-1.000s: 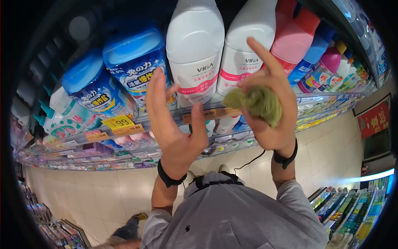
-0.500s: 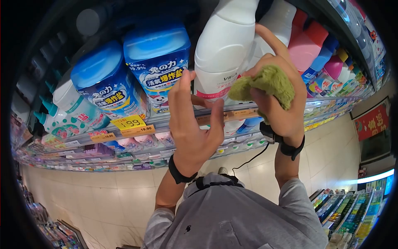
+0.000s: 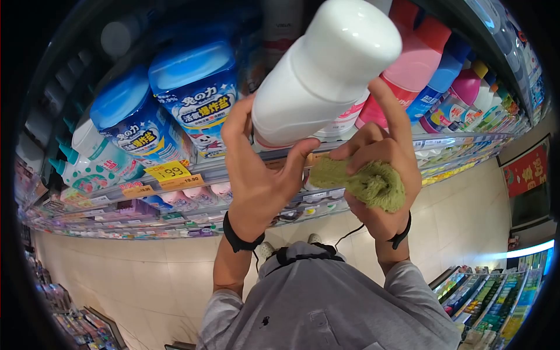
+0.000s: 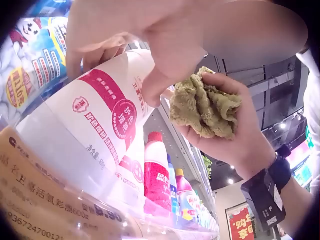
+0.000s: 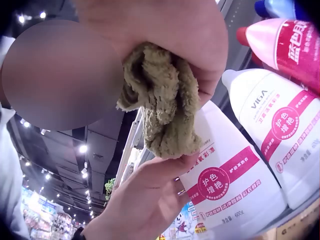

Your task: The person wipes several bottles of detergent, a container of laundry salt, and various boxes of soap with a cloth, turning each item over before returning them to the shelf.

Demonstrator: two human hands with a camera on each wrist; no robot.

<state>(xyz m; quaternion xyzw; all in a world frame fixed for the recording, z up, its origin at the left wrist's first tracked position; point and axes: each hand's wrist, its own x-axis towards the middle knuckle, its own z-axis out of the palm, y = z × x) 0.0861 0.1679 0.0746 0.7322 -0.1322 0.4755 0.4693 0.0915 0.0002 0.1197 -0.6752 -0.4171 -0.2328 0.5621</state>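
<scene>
Head view looks down; close wrist views tilt up, share cloth [image 4: 205,107]

White bottle [image 3: 309,96] (pink-banded), plain olive-green cloth [image 3: 367,184]

White bottles [image 3: 315,93], blue tubs [image 3: 195,99] on shelf [image 3: 213,168]

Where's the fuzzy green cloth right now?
In the head view, the green cloth is right of centre, bunched in the person's right hand, just below and to the right of the tilted white bottle.
</scene>
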